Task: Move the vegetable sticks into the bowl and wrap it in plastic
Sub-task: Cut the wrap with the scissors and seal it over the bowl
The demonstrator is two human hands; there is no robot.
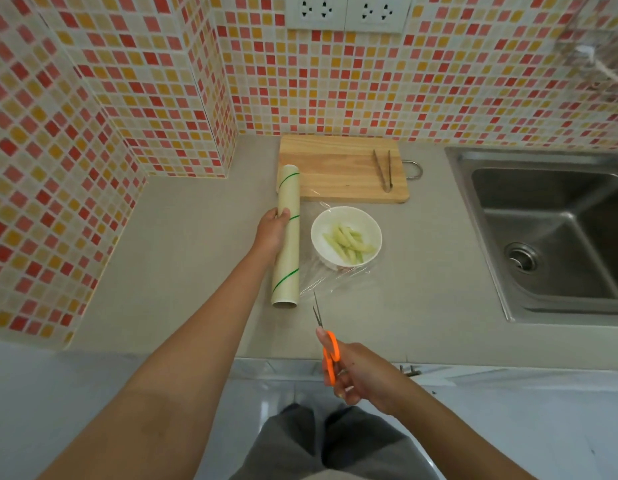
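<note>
Your left hand (272,228) grips the wrap roll (286,237), lying lengthwise away from you just left of the bowl (346,237) of vegetable sticks (349,241), while your right hand (352,372), nearer the film's (330,280) front edge, holds the scissors (324,337) pointing at it.

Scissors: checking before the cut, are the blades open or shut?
Open: the scissors' two blade tips stand slightly apart, pointing at the film.
</note>
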